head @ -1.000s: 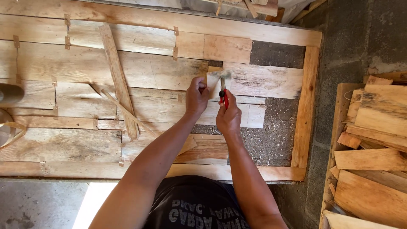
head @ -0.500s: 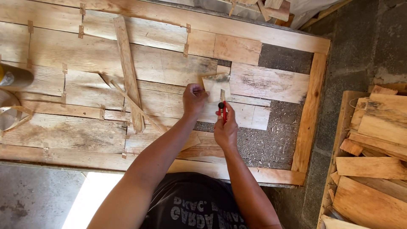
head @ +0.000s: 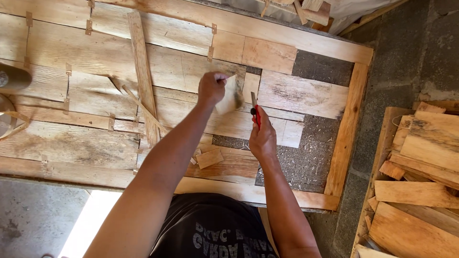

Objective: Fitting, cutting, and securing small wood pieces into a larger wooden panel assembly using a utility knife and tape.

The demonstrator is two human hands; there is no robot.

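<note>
Head view: left hand (head: 211, 88) grips a wood piece (head: 229, 98), right hand (head: 262, 138) a red-handled tool (head: 256, 113), above the board frame (head: 346, 138).

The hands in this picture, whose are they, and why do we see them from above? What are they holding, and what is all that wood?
The camera sits on a person's head and looks down, so you see that person's own two arms. The left hand holds a small flat piece of wood. The right hand grips a tool with a red handle; its fingers are wrapped around it. Below them lies a big wooden frame, partly filled with flat boards fitted side by side. Where no boards lie yet, rough grey ground shows. At the right is a pile of loose wood pieces.
</note>
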